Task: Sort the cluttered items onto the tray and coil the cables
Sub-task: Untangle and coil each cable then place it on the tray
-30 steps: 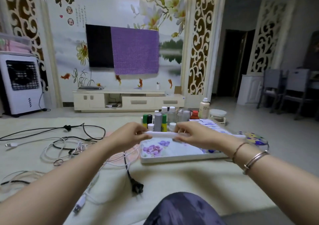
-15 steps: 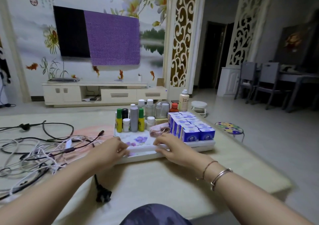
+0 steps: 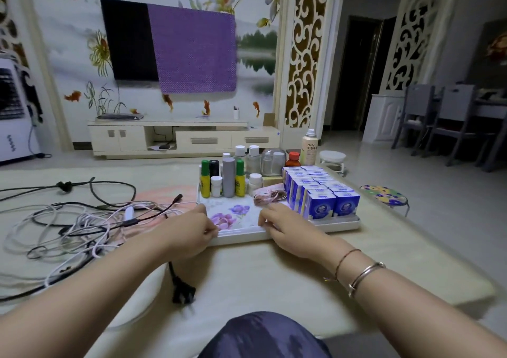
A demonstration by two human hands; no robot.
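Gripping tray (image 3: 323,227), 2 hands (image 3: 189,227) (image 3: 285,227)

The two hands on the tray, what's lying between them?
In the head view, between the left hand and right hand lies only the tray floor, bare, with printed purple flowers; nothing is set on that stretch.

The tall cream spray bottle (image 3: 309,150) behind the tray reads "Bete"; other labels are illegible.
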